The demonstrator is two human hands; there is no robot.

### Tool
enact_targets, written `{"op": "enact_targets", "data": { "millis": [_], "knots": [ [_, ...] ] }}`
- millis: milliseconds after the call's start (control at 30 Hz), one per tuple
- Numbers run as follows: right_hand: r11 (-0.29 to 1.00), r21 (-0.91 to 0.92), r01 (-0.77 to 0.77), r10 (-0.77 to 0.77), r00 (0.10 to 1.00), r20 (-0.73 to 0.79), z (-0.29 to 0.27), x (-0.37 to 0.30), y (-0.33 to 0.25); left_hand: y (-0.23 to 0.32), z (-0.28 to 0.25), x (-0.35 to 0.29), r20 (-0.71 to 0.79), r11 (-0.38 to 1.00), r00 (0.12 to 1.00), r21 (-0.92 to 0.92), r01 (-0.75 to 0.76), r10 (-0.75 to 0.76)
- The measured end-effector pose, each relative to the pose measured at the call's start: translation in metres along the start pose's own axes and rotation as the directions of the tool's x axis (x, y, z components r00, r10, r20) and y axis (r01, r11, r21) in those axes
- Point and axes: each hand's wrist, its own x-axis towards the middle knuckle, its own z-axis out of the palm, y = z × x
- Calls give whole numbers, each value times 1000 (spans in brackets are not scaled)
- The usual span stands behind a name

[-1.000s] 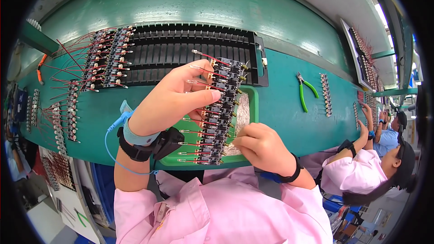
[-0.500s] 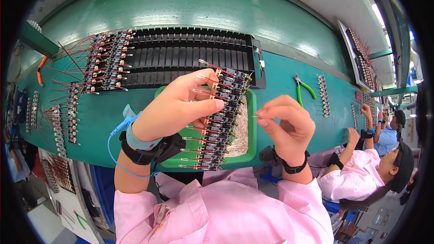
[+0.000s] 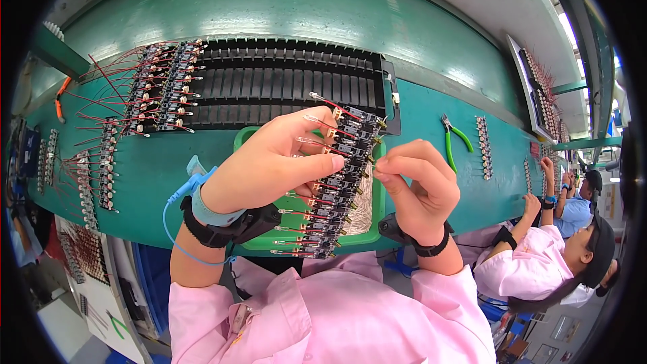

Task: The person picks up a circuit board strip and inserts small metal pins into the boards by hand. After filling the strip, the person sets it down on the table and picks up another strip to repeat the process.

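My left hand [image 3: 283, 155] is closed on a long row of small black parts [image 3: 350, 165], each with a short red wire and a clear glass-tipped end pointing left. The row slants over a green tray [image 3: 379, 219] that holds a heap of thin whitish pieces [image 3: 360, 205]. Thumb and index finger of my right hand [image 3: 424, 192] are pinched together at the row's right edge. The thin piece between those fingertips is mostly hidden now. A blue strap with a cord circles my left wrist.
Behind the tray lies a black slotted rack [image 3: 269, 84], with finished-looking wired rows [image 3: 178, 87] at its left end. Green-handled cutters [image 3: 451, 141] and another row of parts [image 3: 484, 148] lie to the right. A co-worker in pink [image 3: 539, 256] sits at the right.
My right hand has moved slightly left with its thin pale piece, up to the row's edge. My left hand and the row have shifted a little to the right.
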Motion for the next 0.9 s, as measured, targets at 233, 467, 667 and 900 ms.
{"op": "enact_targets", "data": {
  "millis": [233,467,667,900],
  "knots": [
    [997,-67,44,-43,999,10,-2,0,0,2,2,0,-2,1000,1000,-8,5,-5],
    [996,-81,40,-40,999,1,-1,0,0,-2,-2,1,23,1000,1000,-6,-5,5],
    [993,-95,76,-77,997,-2,-1,0,-1,-1,0,0,5,1000,1000,13,0,0],
    [992,-97,77,-77,997,-3,0,0,-1,1,1,-1,5,1000,1000,2,18,-18]
  ]
}}
